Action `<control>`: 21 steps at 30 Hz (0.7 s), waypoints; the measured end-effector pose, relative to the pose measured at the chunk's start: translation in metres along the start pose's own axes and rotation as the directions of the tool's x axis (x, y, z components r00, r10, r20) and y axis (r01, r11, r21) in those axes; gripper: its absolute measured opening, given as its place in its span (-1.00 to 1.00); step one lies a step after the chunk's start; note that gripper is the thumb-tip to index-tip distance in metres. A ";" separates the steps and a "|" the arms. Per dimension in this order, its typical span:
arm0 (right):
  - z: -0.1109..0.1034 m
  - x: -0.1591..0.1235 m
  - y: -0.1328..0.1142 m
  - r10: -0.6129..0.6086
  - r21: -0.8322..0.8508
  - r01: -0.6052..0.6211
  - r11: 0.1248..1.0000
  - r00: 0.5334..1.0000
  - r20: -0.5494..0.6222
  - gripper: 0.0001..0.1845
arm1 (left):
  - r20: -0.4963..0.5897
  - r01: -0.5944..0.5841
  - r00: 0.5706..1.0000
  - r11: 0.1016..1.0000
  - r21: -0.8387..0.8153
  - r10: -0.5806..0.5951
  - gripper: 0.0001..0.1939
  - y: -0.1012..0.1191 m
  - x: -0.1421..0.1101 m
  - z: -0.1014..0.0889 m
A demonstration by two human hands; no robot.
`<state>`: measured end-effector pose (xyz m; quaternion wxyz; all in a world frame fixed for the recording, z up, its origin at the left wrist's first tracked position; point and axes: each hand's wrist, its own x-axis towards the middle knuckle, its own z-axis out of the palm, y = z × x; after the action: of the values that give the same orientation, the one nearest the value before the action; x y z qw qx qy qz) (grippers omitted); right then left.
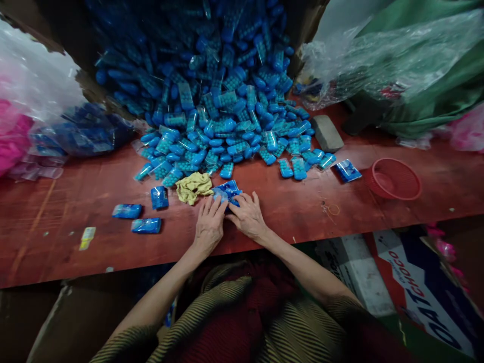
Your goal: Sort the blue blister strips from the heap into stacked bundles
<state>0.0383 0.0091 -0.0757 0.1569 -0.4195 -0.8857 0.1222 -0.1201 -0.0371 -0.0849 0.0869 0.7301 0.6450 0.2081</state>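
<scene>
Both hands meet at a shiny blue plastic packet (229, 189) on the red table. The fingers of my left hand (208, 224) are bent over the packet's near left part. My right hand (248, 216) grips its right side, thumb turned inward and fingertips on the wrapper. The packet's near edge is hidden under the fingers. A crumpled pale yellow cloth (194, 187) lies just left of it. Farther left are three folded blue packets, the nearest to me being one packet (146, 225).
A large heap of small clear containers with blue ends (223, 131) spills from a cardboard box behind. To the right are a grey stone block (327, 133), a blue packet (346, 171), a red basket (415, 190) and a rubber band (333, 209). Plastic bags (83, 128) stand left.
</scene>
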 end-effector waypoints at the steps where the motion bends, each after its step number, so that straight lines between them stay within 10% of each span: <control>1: -0.002 -0.001 0.001 0.006 0.028 -0.006 1.000 1.000 -0.005 -0.64 | -0.001 0.003 1.000 1.000 0.017 -0.003 -0.55 0.001 -0.001 -0.002; 11: -0.014 0.059 0.013 0.055 0.113 -0.060 0.992 0.998 0.044 -0.69 | -0.015 0.114 0.993 0.959 0.261 -0.114 -0.55 -0.049 0.032 -0.009; 21: -0.012 0.029 0.020 0.060 0.234 -0.034 0.972 0.993 -0.104 -0.74 | -0.106 0.281 0.959 0.921 0.270 -0.261 -0.71 -0.056 0.048 -0.011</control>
<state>0.0392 0.0454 -0.0668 0.2503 -0.4253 -0.8452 0.2052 -0.1713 0.0168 -0.0875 -0.0122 0.6311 0.7655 0.1246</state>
